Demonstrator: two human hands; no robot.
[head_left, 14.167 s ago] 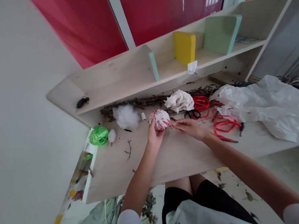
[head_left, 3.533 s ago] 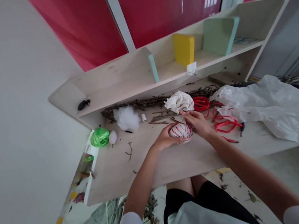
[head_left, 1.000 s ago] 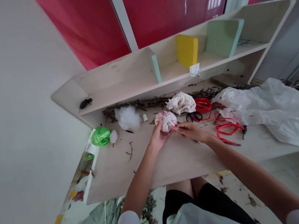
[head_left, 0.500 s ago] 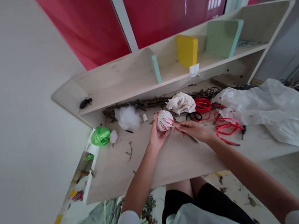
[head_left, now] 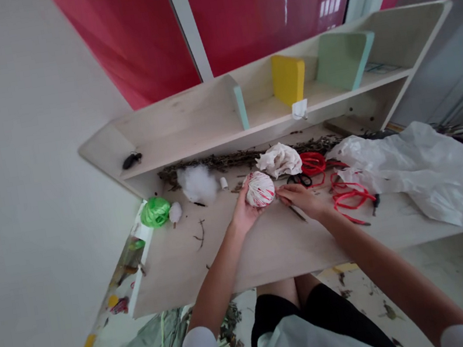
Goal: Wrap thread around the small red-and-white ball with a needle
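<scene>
A round ball wound in white thread with red streaks (head_left: 259,189) sits in my left hand (head_left: 243,212), whose fingers wrap its left and lower side. Just right of the ball, my right hand (head_left: 300,198) is closed in a pinch; what is between the fingertips, perhaps thread, is too small to make out. A thin brown stick (head_left: 298,214) lies on the desk below my right hand. Behind the hands are a crumpled white paper (head_left: 279,159) and black-handled scissors (head_left: 299,180), partly covered.
Red cord (head_left: 313,163) lies coiled at right, beside a large clear plastic bag (head_left: 424,171). On the left are white stuffing (head_left: 198,184), a thread spool (head_left: 223,183) and a green ribbon ball (head_left: 155,211). A shelf (head_left: 191,144) with coloured dividers runs along the back; dry twigs lie beneath it.
The ball has turned in my left hand and shifted slightly right, showing more white thread. My right fingertips have drawn slightly away to the right.
</scene>
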